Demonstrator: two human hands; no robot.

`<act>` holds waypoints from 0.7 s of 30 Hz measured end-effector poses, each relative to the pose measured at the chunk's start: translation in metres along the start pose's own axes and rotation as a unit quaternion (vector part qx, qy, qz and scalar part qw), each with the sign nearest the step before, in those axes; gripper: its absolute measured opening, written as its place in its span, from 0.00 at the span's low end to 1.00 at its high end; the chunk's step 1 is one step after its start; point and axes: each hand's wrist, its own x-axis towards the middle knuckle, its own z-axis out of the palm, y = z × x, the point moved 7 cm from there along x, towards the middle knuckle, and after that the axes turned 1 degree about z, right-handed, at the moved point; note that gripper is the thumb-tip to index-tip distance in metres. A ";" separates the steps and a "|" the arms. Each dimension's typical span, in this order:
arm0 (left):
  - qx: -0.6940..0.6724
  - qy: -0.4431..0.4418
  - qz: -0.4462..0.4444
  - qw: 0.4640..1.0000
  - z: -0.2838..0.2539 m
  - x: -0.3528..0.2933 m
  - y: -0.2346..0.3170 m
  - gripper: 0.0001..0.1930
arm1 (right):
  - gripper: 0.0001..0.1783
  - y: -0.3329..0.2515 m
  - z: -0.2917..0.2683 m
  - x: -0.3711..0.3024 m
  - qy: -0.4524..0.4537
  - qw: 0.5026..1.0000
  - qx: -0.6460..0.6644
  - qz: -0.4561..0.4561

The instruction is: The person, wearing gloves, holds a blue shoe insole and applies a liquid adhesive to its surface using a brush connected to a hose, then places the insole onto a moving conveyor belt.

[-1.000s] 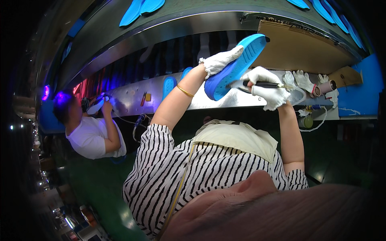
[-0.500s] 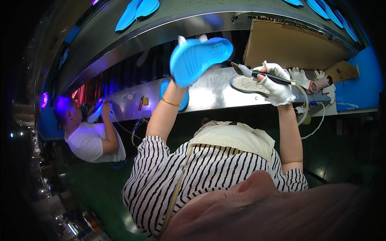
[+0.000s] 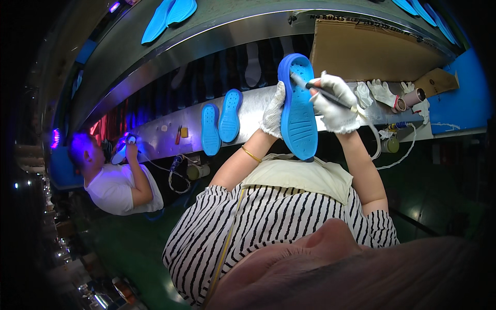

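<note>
My left hand (image 3: 274, 111), in a white knit glove, grips the side of a blue shoe sole (image 3: 300, 129). The sole stands nearly lengthwise in front of me, its ribbed and pitted inner face toward me and a darker blue rim around it. A brush (image 3: 326, 96) with a dark handle and a pale tube at its rear end is closed in my gloved right hand (image 3: 338, 106). Its bristle end lies over the upper part of the sole; whether it touches is blurred. Two more blue soles (image 3: 210, 129) (image 3: 230, 116) lie on the metal bench to the left.
A metal bench (image 3: 160, 139) runs across, with a conveyor (image 3: 232, 26) behind it carrying blue soles. Gloves (image 3: 382, 93), a cardboard tube (image 3: 413, 99) and a large cardboard sheet (image 3: 372, 54) are at right. A co-worker (image 3: 121, 181) handles a sole at far left. Cans hang below the bench edge.
My left hand has brought the sole right and nearer and turned it lengthwise. The brush has moved left onto the sole's area. The grey sole on the bench is now hidden.
</note>
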 end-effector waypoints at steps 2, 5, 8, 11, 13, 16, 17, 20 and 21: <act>0.020 0.012 0.035 0.999 0.005 0.003 0.004 0.40 | 0.13 -0.010 0.011 -0.007 -0.076 0.997 0.016 -0.025; 0.054 0.046 0.032 0.997 0.005 0.002 0.008 0.45 | 0.14 -0.008 0.006 -0.007 -0.038 0.998 0.051 0.019; 0.084 0.068 0.063 0.992 0.002 0.003 0.015 0.46 | 0.14 -0.012 0.006 -0.007 -0.011 0.999 -0.035 -0.009; 0.111 0.058 0.100 0.987 -0.003 0.010 0.024 0.46 | 0.13 -0.019 0.021 -0.016 -0.079 0.990 -0.087 -0.075; 0.075 0.066 0.103 0.990 -0.012 0.014 0.029 0.46 | 0.12 -0.014 0.021 -0.019 -0.091 0.994 -0.053 -0.026; 0.035 0.049 0.090 0.994 -0.022 0.017 0.035 0.46 | 0.12 -0.016 0.014 -0.020 -0.048 0.998 -0.045 -0.018; 0.044 0.048 0.092 0.994 -0.025 0.017 0.038 0.46 | 0.12 -0.019 0.016 -0.021 -0.057 0.992 -0.103 -0.041; 0.066 0.063 0.108 0.990 -0.030 0.018 0.047 0.47 | 0.10 -0.021 0.026 -0.026 -0.139 0.984 -0.107 -0.042; 0.057 0.066 0.104 0.991 -0.029 0.017 0.049 0.47 | 0.09 -0.014 0.027 -0.028 -0.154 0.988 -0.027 0.016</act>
